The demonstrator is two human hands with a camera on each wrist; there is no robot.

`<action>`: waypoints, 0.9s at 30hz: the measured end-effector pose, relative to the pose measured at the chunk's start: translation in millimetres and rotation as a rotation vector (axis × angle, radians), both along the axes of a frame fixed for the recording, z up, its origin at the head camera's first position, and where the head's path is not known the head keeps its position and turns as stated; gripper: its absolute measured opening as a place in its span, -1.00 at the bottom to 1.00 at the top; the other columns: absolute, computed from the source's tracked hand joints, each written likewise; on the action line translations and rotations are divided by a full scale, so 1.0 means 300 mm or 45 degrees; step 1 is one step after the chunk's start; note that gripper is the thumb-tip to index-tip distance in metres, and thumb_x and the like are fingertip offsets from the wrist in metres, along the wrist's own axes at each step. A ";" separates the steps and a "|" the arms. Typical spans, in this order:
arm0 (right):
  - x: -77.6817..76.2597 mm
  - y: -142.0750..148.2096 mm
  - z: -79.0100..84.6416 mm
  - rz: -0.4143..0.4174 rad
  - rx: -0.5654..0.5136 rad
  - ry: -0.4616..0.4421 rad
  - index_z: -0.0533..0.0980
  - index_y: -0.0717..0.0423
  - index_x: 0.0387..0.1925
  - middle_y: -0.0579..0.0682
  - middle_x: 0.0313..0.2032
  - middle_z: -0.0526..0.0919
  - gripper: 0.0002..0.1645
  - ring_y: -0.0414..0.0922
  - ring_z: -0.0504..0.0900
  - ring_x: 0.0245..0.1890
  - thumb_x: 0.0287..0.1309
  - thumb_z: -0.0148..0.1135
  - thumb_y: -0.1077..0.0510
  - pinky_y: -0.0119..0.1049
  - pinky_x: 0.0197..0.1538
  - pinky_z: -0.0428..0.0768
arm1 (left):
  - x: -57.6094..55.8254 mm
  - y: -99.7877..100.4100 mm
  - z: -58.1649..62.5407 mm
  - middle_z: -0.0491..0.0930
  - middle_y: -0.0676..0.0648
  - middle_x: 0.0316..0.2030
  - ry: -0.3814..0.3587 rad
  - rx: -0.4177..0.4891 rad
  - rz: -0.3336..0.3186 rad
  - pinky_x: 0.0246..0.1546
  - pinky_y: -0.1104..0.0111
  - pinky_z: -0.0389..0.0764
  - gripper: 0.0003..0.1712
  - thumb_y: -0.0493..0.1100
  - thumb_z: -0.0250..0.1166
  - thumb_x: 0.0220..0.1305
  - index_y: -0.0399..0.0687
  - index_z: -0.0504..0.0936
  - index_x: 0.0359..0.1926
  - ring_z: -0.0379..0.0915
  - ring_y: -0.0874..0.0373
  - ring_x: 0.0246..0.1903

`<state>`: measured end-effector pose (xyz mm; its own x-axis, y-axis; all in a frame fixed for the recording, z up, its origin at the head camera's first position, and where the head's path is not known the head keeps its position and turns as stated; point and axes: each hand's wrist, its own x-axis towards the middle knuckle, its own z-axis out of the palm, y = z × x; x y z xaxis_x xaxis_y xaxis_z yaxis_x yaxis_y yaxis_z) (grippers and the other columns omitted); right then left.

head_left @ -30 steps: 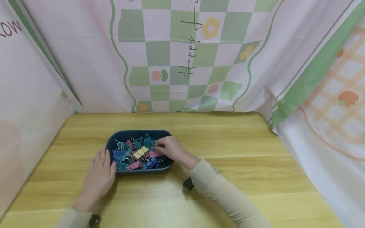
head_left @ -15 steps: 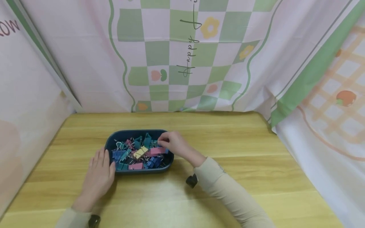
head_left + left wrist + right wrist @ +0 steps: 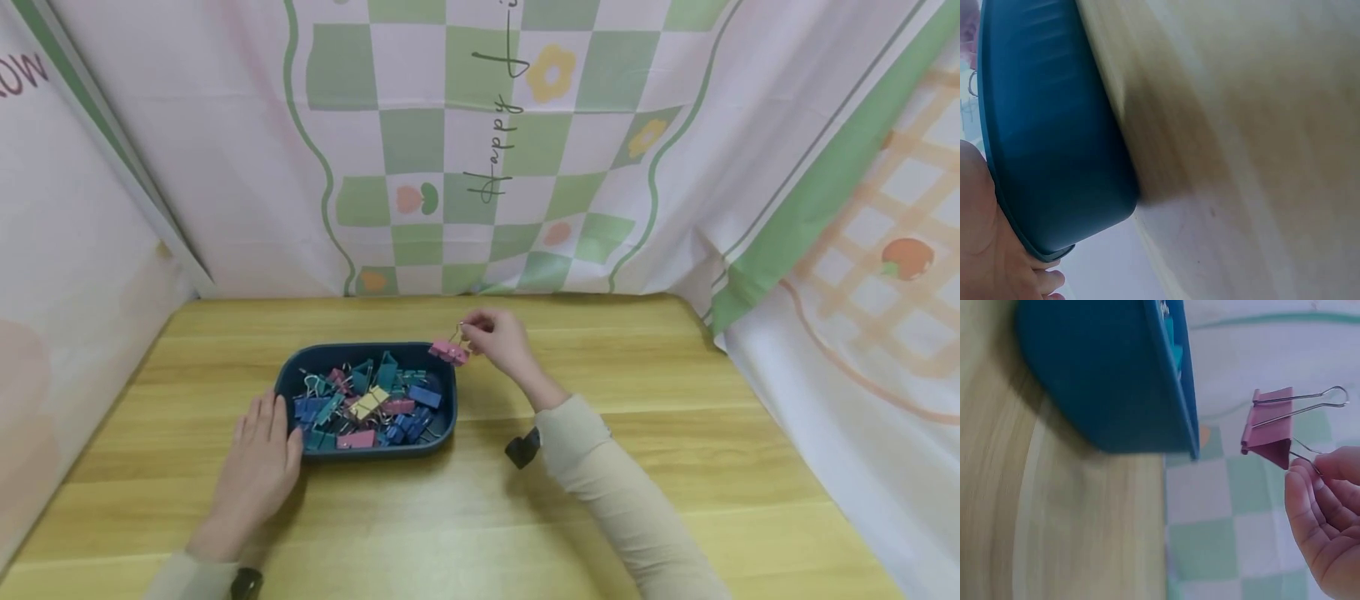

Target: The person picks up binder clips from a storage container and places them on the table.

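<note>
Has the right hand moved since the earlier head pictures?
Yes. Against the blue tray, the right hand has moved rightward and farther forward, from over the tray's right end to beyond it, pinching a pink binder clip.

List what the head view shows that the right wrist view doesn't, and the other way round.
Only the head view: the left hand against the left end of the blue container, the yellow clip lying among others inside, and the beige sleeves.
Only the right wrist view: the hollow triangular end of the pink clip.
Both: the right hand pinching that clip, the container, the wooden table and the checked cloth.
</note>
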<state>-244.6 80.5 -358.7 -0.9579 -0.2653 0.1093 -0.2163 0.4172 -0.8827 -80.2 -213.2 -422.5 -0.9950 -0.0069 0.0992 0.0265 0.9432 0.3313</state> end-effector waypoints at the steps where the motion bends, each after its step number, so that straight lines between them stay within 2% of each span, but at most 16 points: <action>1: -0.011 0.011 -0.006 -0.026 -0.026 -0.017 0.55 0.32 -0.27 0.15 -0.39 0.63 -0.85 -0.10 0.59 -0.51 0.17 0.15 0.29 -0.29 -0.39 0.63 | 0.000 0.000 0.001 -0.20 -0.47 0.33 0.000 0.001 0.001 0.28 -0.03 -0.32 -0.32 -0.06 -0.23 0.44 -0.56 -0.10 0.32 -0.33 -0.33 0.31; 6: -0.054 0.057 -0.056 -0.139 -0.123 -0.110 0.51 0.38 -0.24 0.17 -0.42 0.60 -0.83 -0.12 0.58 -0.53 0.18 0.13 0.31 -0.29 -0.37 0.64 | 0.000 0.001 0.002 -0.15 -0.49 0.32 0.029 0.004 -0.002 0.27 -0.07 -0.25 -0.33 -0.08 -0.22 0.44 -0.57 -0.07 0.31 -0.30 -0.34 0.31; 11: -0.075 0.088 -0.108 -0.223 -0.171 -0.192 0.47 0.43 -0.22 0.17 -0.43 0.57 -0.83 -0.15 0.56 -0.53 0.19 0.09 0.35 -0.24 -0.31 0.64 | 0.001 0.000 -0.002 -0.14 -0.50 0.31 0.046 0.003 -0.007 0.27 -0.07 -0.24 -0.34 -0.09 -0.21 0.43 -0.58 -0.06 0.30 -0.28 -0.35 0.30; 19: -0.095 0.121 -0.180 -0.289 -0.201 -0.309 0.46 0.49 -0.05 0.29 -0.33 0.59 -0.69 -0.13 0.59 -0.51 0.17 0.06 0.40 -0.23 -0.26 0.63 | 0.003 0.002 0.001 -0.18 -0.49 0.32 0.037 0.001 -0.004 0.27 -0.06 -0.26 -0.34 -0.09 -0.21 0.44 -0.58 -0.06 0.30 -0.29 -0.35 0.30; 27: -0.112 0.140 -0.229 -0.346 -0.238 -0.429 0.47 0.44 -0.04 0.28 -0.31 0.60 -0.70 -0.11 0.59 -0.50 0.19 0.05 0.38 -0.26 -0.29 0.63 | 0.003 0.001 -0.003 -0.17 -0.48 0.32 0.035 0.003 -0.004 0.28 -0.03 -0.33 -0.33 -0.08 -0.22 0.44 -0.57 -0.07 0.31 -0.30 -0.34 0.30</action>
<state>-278.0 122.5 -427.4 -0.9803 -0.0054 -0.1975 0.1901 0.2460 -0.9504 -79.3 -212.8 -423.5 -0.9919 -0.0042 0.1266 0.0384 0.9423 0.3325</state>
